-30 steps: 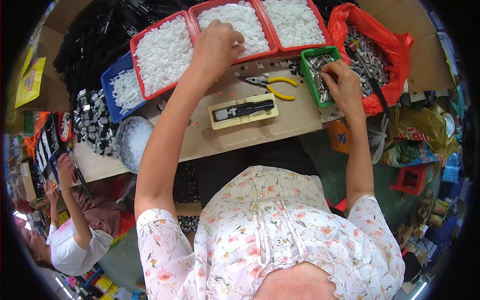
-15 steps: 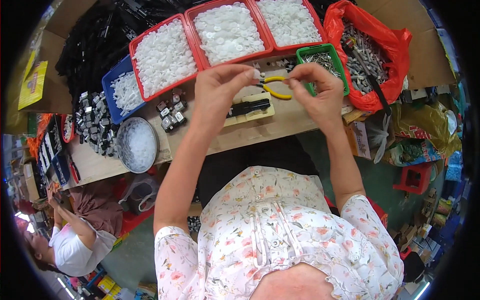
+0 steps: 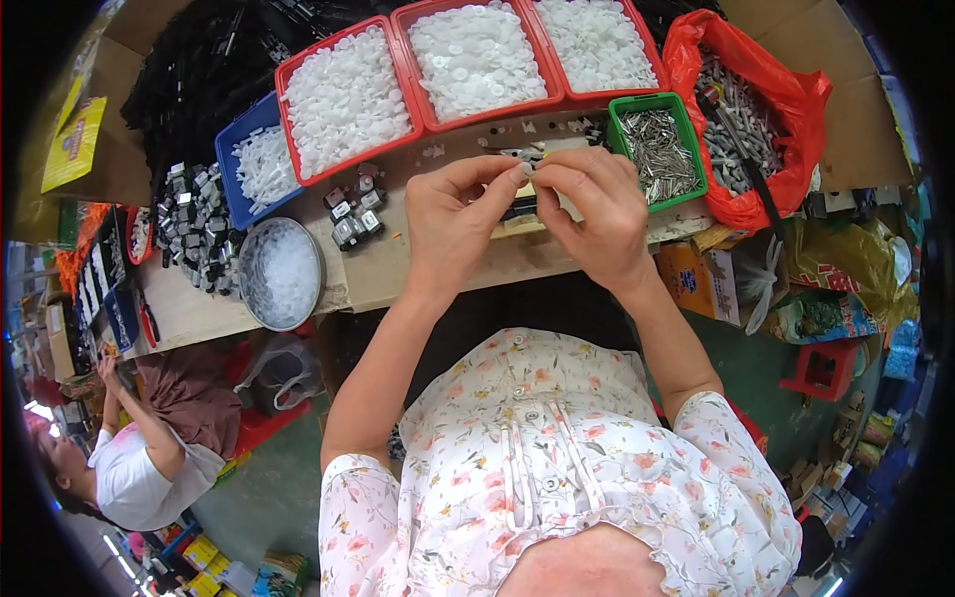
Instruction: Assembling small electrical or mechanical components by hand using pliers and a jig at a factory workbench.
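My left hand [image 3: 450, 224] is closed in a pinch on a small white plastic piece [image 3: 524, 170]. My right hand [image 3: 597, 211] meets it fingertip to fingertip, thumb and forefinger pressed together at the same piece; whatever they hold is too small to make out. Both hands hover over the workbench [image 3: 383, 269]. Below and behind them lies a cream block with a black part [image 3: 521, 207], mostly covered by my hands. The pliers [image 3: 521, 155] behind my fingers show little more than their metal jaws.
Red trays [image 3: 422, 121] of white discs line the back. Right of them are a green bin [image 3: 619, 117] of metal pins and a red bag [image 3: 818, 109] of grey parts. A blue bin [image 3: 231, 129], a metal bowl [image 3: 320, 274] and black-silver blocks [image 3: 189, 224] stand left. A co-worker [image 3: 149, 478] sits lower left.
My right hand has moved left from beside the green bin to meet my left hand at the white piece. The yellow plier handles are now hidden. The view has shifted slightly.
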Demonstrator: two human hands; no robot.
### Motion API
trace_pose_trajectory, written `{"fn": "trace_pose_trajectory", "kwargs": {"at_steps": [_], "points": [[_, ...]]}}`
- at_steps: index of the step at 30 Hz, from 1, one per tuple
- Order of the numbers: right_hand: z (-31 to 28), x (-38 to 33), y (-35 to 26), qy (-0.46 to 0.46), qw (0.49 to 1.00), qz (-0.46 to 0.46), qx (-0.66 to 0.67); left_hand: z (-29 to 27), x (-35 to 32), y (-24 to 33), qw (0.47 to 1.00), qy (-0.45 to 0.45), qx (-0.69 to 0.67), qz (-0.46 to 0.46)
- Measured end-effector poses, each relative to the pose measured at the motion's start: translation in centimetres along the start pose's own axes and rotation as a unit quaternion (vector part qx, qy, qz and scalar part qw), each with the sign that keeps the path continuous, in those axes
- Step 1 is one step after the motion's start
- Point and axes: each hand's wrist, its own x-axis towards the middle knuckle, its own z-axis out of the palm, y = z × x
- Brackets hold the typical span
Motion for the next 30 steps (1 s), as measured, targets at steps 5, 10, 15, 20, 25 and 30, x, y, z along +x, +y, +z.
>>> {"fn": "trace_pose_trajectory", "kwargs": {"at_steps": [5, 10, 15, 20, 25, 30], "points": [[1.1, -0.2, -0.4, 0.004, 0.996, -0.045, -0.072, -0.1, -0.6, -1.0, 0.982, 0.055, 0.120, 0.135], [1.0, -0.3, -0.3, -0.029, 0.989, 0.097, 0.109, -1.1, -1.0, -1.6, 0.983, 0.064, 0.100, 0.138], [0.9, 0.0, 0.0, -0.066, 0.961, 0.182, 0.195, -1.3, -1.3, -1.5, 0.964, 0.033, 0.153, 0.213], [0.8, -0.3, 0.0, -0.087, 0.955, 0.177, 0.223, -1.8, -1.7, -1.7, 0.970, 0.010, 0.146, 0.195], [1.5, -1.1, 0.1, -0.087, 0.955, 0.148, 0.243, -2.3, -1.7, -2.1, 0.943, 0.009, 0.234, 0.236], [2.4, -1.7, 0.0, -0.092, 0.972, 0.114, 0.183, -3.2, -2.0, -2.6, 0.919, 0.017, 0.301, 0.253]]}}
